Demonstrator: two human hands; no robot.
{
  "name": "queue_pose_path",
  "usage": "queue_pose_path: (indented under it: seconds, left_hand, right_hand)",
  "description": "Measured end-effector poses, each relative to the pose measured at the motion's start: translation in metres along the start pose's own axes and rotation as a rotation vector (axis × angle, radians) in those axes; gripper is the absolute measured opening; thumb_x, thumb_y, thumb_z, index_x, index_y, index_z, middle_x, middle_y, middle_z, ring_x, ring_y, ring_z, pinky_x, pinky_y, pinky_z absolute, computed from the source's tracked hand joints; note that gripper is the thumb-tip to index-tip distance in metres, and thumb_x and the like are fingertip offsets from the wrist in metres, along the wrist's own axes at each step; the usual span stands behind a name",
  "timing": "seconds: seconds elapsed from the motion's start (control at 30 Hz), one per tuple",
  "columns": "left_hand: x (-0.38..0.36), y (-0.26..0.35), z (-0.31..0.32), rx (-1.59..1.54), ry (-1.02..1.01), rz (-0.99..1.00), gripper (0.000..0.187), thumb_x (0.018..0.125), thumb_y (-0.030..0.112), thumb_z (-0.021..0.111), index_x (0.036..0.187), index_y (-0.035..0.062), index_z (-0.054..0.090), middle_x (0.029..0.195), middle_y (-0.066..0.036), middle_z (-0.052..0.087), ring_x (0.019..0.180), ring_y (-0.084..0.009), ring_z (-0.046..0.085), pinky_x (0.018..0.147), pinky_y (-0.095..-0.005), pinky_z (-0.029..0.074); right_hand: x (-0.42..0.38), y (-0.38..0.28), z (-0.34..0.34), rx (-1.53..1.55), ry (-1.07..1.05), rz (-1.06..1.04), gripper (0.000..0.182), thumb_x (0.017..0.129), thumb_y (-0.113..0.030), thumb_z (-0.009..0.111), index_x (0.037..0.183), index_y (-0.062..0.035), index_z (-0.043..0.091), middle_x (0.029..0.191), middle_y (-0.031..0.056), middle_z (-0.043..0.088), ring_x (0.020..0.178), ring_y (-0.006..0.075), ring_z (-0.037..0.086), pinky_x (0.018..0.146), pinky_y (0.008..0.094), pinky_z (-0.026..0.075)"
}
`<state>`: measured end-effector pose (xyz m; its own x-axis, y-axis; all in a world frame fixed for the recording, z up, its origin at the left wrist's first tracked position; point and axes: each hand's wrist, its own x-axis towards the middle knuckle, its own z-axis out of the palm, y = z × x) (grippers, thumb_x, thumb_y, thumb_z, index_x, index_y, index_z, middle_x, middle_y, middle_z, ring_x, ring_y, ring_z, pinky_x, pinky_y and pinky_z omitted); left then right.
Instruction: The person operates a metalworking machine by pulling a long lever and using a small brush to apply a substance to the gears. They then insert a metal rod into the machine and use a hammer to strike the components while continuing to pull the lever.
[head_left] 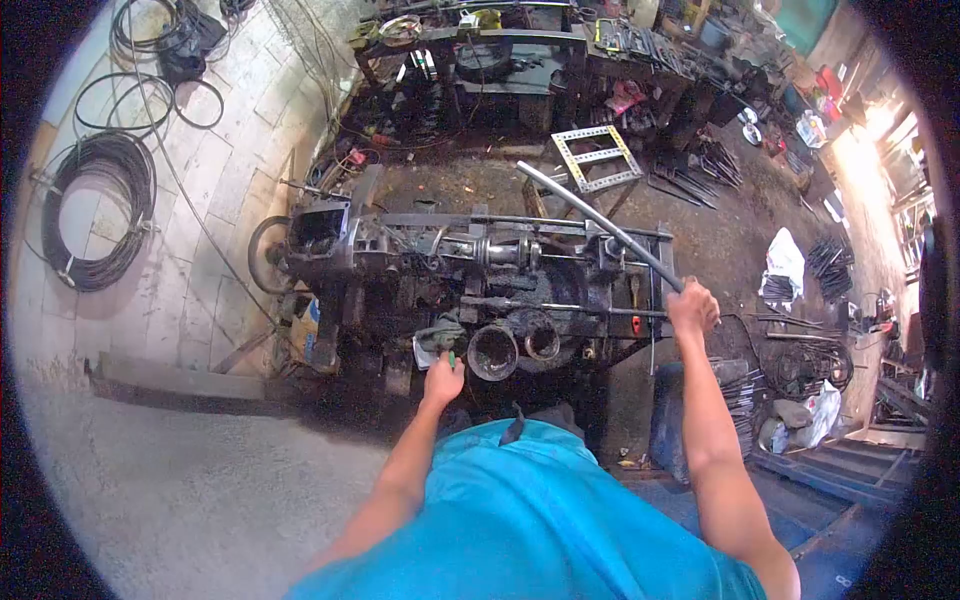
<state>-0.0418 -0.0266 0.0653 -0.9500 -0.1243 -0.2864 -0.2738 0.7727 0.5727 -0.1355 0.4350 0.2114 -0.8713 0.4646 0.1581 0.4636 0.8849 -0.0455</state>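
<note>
My right hand [692,307] is closed around the lower end of a long grey metal rod [600,222], which slants up and left over the right part of a lathe-like machine [505,252]. At the machine's near side, my left hand [445,378] is closed on a small green thing [451,359], mostly hidden by the fingers. A dark grey cloth [440,333] lies just beyond that hand. To its right stand two round metal bowls, the larger bowl [493,353] beside the smaller bowl [542,341].
A metal frame [598,158] stands behind the machine. Coiled wire [98,210] hangs on the left wall. A cluttered workbench [480,38] runs along the back. Rods, a white bag [784,262] and more bundles lie on the floor at right.
</note>
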Motion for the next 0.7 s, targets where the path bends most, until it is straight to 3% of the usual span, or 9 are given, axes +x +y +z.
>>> queue_pose_path:
  seconds: [0.27,0.4,0.7]
  left_hand:
    - [-0.003,-0.001,0.001,-0.011,-0.001,-0.019,0.034,0.09,0.028,0.051,0.106,-0.0019,0.053,0.09,-0.032,0.062,0.089,-0.0498,0.059,0.078,-0.0557,0.046]
    - [0.0,-0.009,0.003,0.013,-0.025,-0.005,0.037,0.09,0.029,0.05,0.11,-0.002,0.051,0.09,-0.033,0.061,0.089,-0.0502,0.059,0.079,-0.0556,0.046]
    - [0.0,0.004,-0.004,-0.007,-0.05,-0.07,0.036,0.09,0.031,0.051,0.103,-0.003,0.052,0.089,-0.032,0.061,0.088,-0.0494,0.059,0.078,-0.0549,0.046]
  right_hand:
    - [0.004,-0.001,0.0,0.01,0.03,-0.005,0.022,0.072,-0.02,0.056,0.089,-0.0135,0.069,0.082,0.0183,0.068,0.08,0.0387,0.066,0.071,0.0485,0.051]
    - [0.003,-0.004,-0.008,-0.041,-0.063,0.049,0.022,0.072,-0.02,0.056,0.088,-0.0134,0.069,0.083,0.0186,0.068,0.08,0.039,0.066,0.071,0.0487,0.051]
    - [-0.001,-0.004,-0.01,0.041,-0.032,0.011,0.022,0.07,-0.018,0.057,0.088,-0.0125,0.069,0.082,0.0177,0.068,0.079,0.0384,0.066,0.07,0.049,0.051]
